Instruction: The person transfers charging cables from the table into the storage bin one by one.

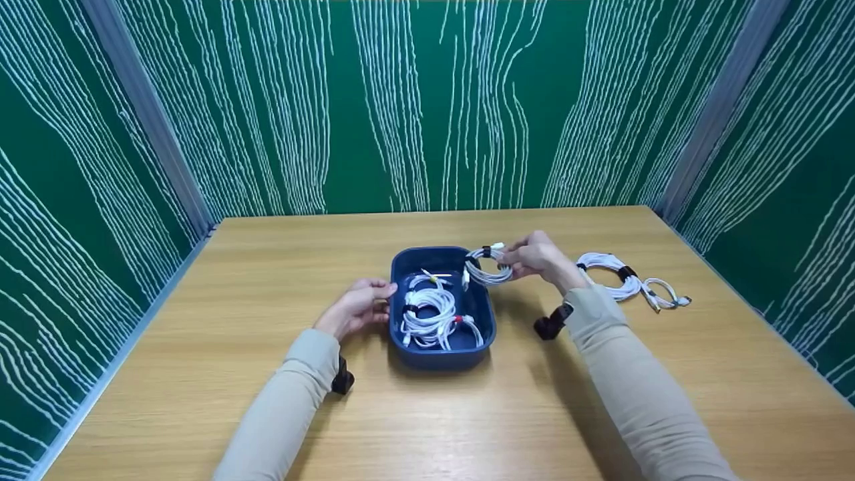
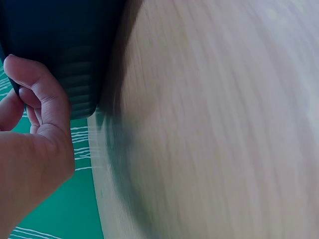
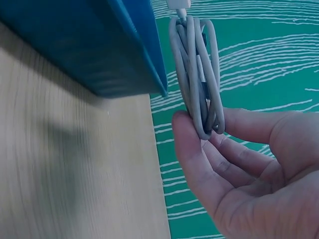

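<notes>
A dark blue plastic bin stands on the table with several coiled white cables inside. At its left side, my left hand pinches the rim between thumb and fingers; the left wrist view shows a finger against the outer wall. Over the bin's right rim, my right hand holds a coiled white cable bundled with dark ties. Seen from the right wrist, the thumb and fingers pinch the lower end of this coil, and a white plug sits at its top.
To the right on the wooden table lie a large white cable coil with a dark tie and a smaller cable touching it. Green panels with white lines border the table at the back and both sides.
</notes>
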Motion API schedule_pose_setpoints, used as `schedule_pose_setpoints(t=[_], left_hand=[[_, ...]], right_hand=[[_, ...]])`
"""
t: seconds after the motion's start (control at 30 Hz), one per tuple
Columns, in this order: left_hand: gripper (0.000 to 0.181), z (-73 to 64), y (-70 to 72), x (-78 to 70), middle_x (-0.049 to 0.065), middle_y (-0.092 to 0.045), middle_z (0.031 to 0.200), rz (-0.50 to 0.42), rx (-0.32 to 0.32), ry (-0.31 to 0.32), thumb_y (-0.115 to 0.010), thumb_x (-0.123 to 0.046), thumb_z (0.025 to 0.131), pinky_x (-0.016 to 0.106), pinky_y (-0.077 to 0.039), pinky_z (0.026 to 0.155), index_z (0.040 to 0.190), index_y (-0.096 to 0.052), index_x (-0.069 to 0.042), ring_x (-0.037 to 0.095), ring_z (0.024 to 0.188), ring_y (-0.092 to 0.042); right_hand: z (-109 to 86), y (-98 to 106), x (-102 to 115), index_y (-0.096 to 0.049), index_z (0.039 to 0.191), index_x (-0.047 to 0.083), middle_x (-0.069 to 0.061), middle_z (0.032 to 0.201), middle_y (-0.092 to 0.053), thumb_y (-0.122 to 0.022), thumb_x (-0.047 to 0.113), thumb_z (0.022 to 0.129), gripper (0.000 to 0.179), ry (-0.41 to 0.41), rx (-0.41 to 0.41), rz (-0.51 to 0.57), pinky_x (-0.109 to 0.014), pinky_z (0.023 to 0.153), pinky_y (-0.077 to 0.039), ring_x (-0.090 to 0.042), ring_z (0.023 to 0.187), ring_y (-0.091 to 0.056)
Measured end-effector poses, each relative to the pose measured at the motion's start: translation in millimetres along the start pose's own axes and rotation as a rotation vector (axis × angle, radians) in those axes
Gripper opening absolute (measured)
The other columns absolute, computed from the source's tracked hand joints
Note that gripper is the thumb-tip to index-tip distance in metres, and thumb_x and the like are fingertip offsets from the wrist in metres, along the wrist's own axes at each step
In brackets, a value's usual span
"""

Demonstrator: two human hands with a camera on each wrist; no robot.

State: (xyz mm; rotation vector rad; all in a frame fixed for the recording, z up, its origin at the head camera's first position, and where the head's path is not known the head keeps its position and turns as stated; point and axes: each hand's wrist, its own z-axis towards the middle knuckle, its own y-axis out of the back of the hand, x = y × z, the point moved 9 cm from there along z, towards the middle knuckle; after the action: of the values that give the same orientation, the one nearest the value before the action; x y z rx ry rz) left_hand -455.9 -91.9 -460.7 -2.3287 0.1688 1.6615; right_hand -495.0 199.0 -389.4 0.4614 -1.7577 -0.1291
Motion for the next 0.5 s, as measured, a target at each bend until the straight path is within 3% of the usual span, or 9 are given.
schedule_pose_setpoints(t=[0.5], left_hand=[[0.006,0.3,1.0,-0.3,0.000,-0.052,0.077,0.002,-0.011,0.009,-0.052,-0.010,0.098,0.021,-0.046,0.052,0.097,-0.047,-0.009,0.012,0.061,-0.051]], right_hand=[[10.2,-28,13,-0.059,0.119,-0.011,-0.006,0.079,-0.067,-0.066,0.003,0.089,0.034,0.000,-0.035,0.021,-0.028,0.065,-0.060,-0.009,0.061,-0.066]])
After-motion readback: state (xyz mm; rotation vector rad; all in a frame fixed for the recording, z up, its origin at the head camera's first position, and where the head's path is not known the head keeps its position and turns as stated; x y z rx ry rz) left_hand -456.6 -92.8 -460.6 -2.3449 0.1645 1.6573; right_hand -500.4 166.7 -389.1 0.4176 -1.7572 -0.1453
